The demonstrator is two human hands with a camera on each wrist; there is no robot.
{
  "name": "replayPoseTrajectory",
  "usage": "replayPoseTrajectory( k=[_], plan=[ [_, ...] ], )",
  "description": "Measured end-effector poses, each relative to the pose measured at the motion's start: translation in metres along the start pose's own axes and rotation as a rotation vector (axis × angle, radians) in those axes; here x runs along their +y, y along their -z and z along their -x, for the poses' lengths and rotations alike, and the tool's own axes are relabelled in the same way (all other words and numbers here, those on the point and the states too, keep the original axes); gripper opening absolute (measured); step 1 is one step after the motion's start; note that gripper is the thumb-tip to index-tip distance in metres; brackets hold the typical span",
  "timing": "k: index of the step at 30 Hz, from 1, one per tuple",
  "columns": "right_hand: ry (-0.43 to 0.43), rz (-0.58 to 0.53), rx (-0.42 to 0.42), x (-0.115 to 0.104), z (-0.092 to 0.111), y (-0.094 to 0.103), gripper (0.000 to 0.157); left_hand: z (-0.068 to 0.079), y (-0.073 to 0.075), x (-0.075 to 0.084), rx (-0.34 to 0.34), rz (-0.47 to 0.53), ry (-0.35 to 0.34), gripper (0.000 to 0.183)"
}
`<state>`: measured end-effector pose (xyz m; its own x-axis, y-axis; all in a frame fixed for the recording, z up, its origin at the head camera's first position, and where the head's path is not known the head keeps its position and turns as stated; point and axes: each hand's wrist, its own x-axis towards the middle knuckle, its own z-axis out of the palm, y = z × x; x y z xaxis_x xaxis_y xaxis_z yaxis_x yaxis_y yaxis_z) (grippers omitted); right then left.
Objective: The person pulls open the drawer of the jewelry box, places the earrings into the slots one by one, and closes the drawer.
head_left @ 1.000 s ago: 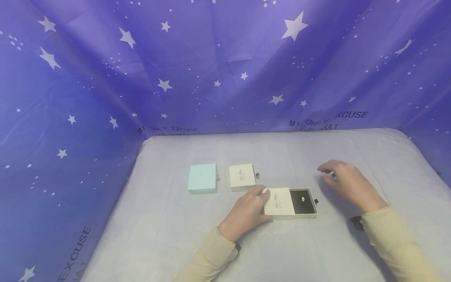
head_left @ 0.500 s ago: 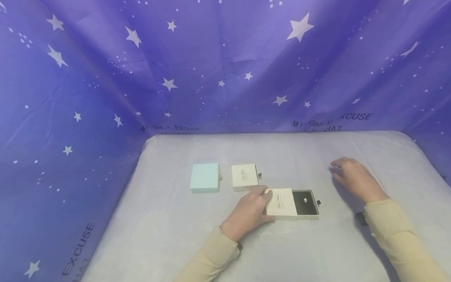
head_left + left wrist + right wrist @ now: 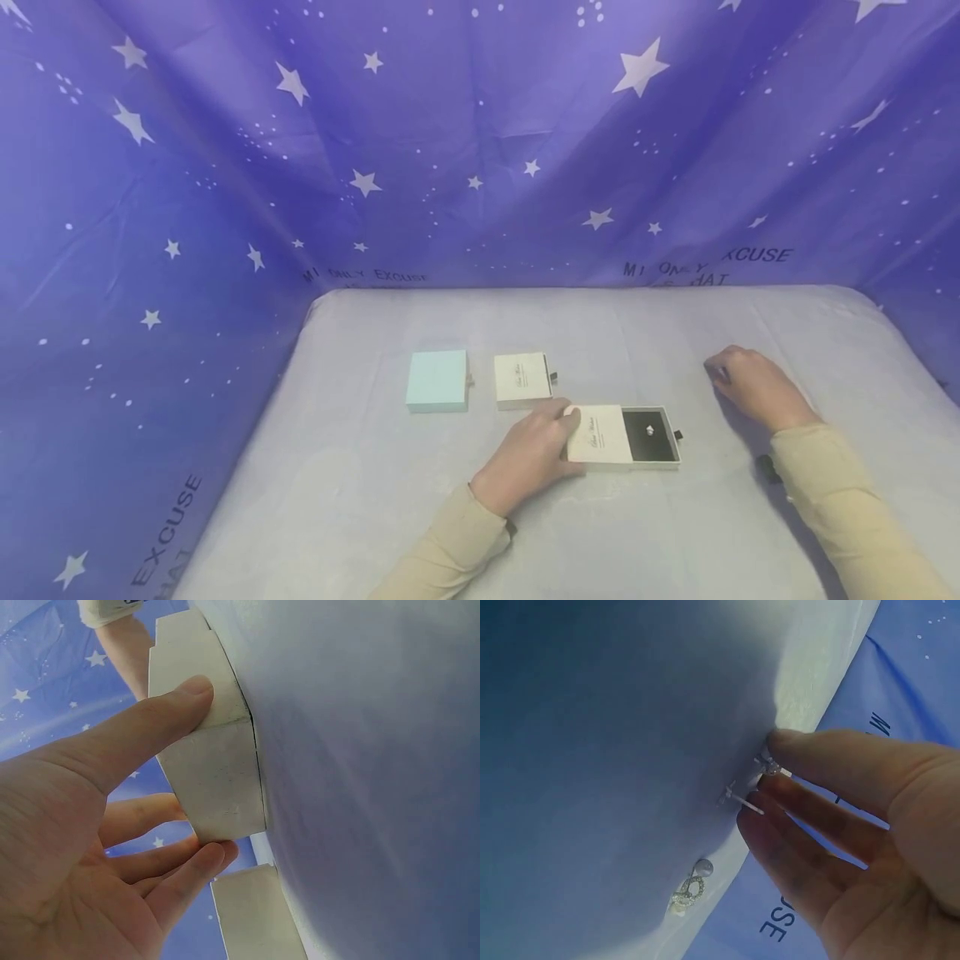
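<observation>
A cream drawer-style jewelry box (image 3: 600, 435) lies on the table with its tray (image 3: 664, 465) pulled out to the right. A small shiny piece (image 3: 649, 431) sits on the tray's black lining. My left hand (image 3: 521, 454) grips the sleeve's left end, thumb (image 3: 161, 724) on one side and fingers on the other. My right hand (image 3: 757, 386) is at the table's right; in its wrist view, thumb and forefinger close around a small stud earring (image 3: 771, 766). A second stud earring (image 3: 739, 800) is by the other fingertips, its post pointing towards the hand.
Behind the left hand lies a closed cream box (image 3: 521, 379) with a dark pull tab. To its left is a light-blue box (image 3: 437, 381). A sparkly looped piece with a pearl (image 3: 690, 889) lies near the right hand. Purple star-printed cloth (image 3: 480, 142) hangs behind the table.
My right hand has moved slightly right, and its fingertips have drawn together. My left hand keeps its hold on the box. The camera view has shifted a little.
</observation>
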<state>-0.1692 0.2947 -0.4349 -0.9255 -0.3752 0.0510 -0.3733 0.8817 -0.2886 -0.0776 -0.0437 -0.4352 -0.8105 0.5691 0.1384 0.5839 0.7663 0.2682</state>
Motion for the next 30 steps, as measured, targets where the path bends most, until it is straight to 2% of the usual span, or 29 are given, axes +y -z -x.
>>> replayPoseTrajectory(
  k=[7, 22, 30],
  plan=[
    [-0.013, -0.015, 0.028, 0.0, 0.0, -0.002, 0.015, 0.0, 0.0, 0.0, 0.007, 0.004, -0.004, 0.076],
    [-0.058, -0.065, 0.022, -0.001, 0.001, -0.001, 0.013, 0.001, 0.0, 0.001, 0.003, 0.001, 0.0, 0.073],
    [-0.075, -0.081, 0.093, -0.002, 0.008, 0.002, 0.009, 0.0, 0.001, 0.001, 0.005, 0.001, -0.001, 0.075]
  ],
)
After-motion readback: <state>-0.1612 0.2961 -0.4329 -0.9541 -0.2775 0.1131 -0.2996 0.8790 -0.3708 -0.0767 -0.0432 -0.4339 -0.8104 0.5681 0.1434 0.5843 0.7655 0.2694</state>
